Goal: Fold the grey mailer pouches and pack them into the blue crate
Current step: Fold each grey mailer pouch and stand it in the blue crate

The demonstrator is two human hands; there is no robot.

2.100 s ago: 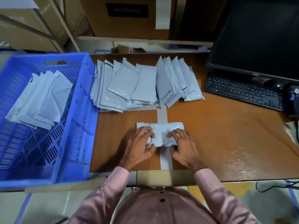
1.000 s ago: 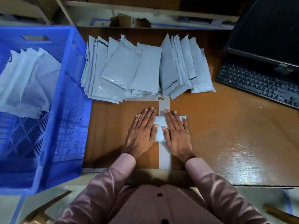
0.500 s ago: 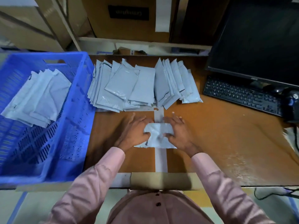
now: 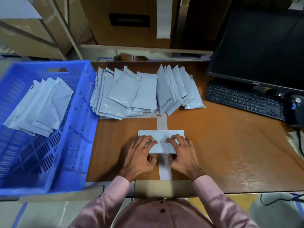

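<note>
A grey mailer pouch (image 4: 162, 139) lies crosswise on the wooden desk in front of me, over a strip of pale tape. My left hand (image 4: 139, 157) and my right hand (image 4: 184, 155) both hold its near part, fingers curled on top and thumbs at the near edge. A fanned pile of flat grey pouches (image 4: 139, 94) lies at the back of the desk. The blue crate (image 4: 79, 137) stands at the left, with several pouches (image 4: 41, 104) lying against its far wall.
A black keyboard (image 4: 243, 99) and a dark monitor (image 4: 263, 46) stand at the right, with a black device (image 4: 296, 109) beside them. Cardboard boxes (image 4: 130, 22) sit on a shelf behind the desk. The desk edge (image 4: 246, 191) runs close to my body.
My hands pressed the pouch flat with straight fingers, then lifted its edges. Now the pouch lies wider on the desk and both hands grip its near part with curled fingers.
</note>
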